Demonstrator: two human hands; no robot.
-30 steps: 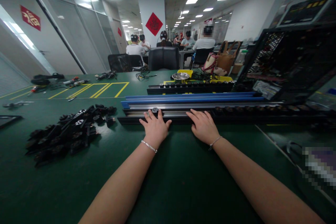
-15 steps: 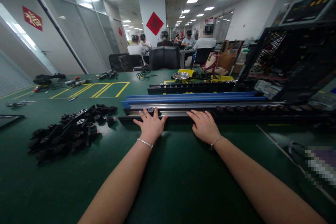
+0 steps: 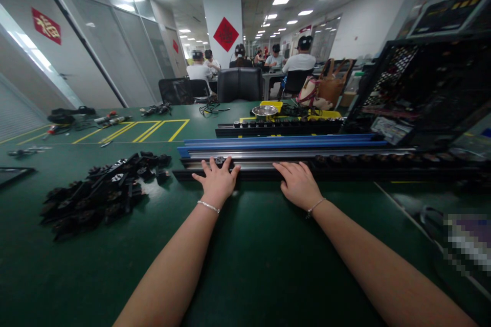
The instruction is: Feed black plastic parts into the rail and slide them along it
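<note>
My left grip (image 3: 217, 184) is spread at a small black block (image 3: 220, 160) on the long rail (image 3: 255, 165); my right grip (image 3: 301, 184) rests, loosely extended, along that rail. The block looks light and rigid, best taken by its sides; the rail, probably slick, by its edges.

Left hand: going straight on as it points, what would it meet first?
Likely the small black part right by the left hand; the blue rail lies farther on, though depth is unclear.
</note>
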